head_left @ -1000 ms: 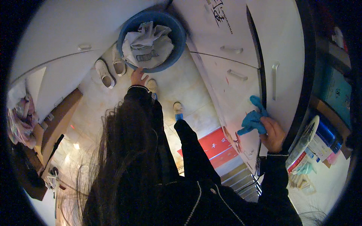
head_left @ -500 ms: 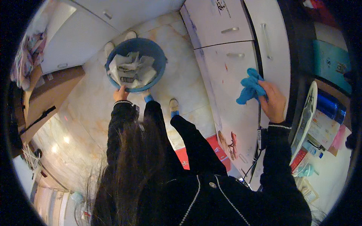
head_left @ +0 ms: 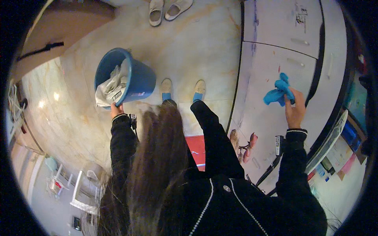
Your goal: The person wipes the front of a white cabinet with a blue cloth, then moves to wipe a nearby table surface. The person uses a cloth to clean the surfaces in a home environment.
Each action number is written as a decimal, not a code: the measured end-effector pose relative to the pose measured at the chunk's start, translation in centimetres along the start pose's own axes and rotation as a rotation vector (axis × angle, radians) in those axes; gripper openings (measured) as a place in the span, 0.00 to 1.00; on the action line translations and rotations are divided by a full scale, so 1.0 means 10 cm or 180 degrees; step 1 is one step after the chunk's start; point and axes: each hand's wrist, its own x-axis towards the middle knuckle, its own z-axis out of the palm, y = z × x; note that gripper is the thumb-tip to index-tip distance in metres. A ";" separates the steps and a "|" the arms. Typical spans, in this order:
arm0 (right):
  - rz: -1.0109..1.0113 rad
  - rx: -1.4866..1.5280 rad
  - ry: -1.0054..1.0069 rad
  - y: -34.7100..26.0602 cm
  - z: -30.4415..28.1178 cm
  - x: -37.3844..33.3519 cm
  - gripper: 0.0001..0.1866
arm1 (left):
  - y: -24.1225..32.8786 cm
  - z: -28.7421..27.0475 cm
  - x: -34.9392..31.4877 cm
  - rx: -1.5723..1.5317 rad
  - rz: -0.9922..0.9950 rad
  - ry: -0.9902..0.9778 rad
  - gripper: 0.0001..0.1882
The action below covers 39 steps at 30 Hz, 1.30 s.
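Note:
My left hand [head_left: 116, 110] grips the rim of a blue plastic bucket [head_left: 141, 80], which is tilted with its mouth toward the left. Inside it lies crumpled whitish plastic or paper [head_left: 111, 87]; what exactly it is I cannot make out. Out to the right, my right hand [head_left: 295, 110] is closed round a bunched blue cloth [head_left: 280, 92], whose loose folds stick out past the fingers. The cloth is in front of the white cabinet doors.
White cabinets [head_left: 271, 78] with metal handles line the right side. A pair of pale shoes [head_left: 165, 11] stands on the marbled floor at the far end. At upper left is a brown cardboard box [head_left: 75, 23]. A white stool-like frame [head_left: 84, 192] is at lower left, a red mat [head_left: 195, 147] by my legs.
My view has turned and moved on along the floor. The bucket has swung left and tipped over sideways in my left hand. The blue cloth stays in my right hand.

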 end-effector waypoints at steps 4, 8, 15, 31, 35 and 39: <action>-0.0199 0.0236 -0.0309 -0.45 0.38 0.00 0.13 | -0.61 -0.95 0.39 -0.1339 -0.0938 0.0221 0.18; -0.0385 0.0197 -0.0560 -0.78 0.67 -0.03 0.13 | -1.28 -1.52 0.07 -0.0915 -0.0987 0.0316 0.17; -0.0463 0.0420 -0.0874 -1.18 0.91 -0.14 0.14 | -2.19 -1.70 -1.08 -0.0593 -0.1361 -0.0008 0.18; -0.0329 0.0762 -0.1109 -1.18 0.94 -0.48 0.14 | -2.49 -1.83 -2.48 0.0133 -0.1565 -0.0816 0.18; -0.0225 0.0953 -0.1185 -1.23 0.74 -0.54 0.16 | -2.05 -1.71 -2.17 0.0357 -0.1245 -0.1034 0.18; -0.0202 0.1138 -0.0923 -1.21 0.40 -0.53 0.18 | -1.52 -1.37 -1.92 0.0535 -0.0834 -0.1362 0.19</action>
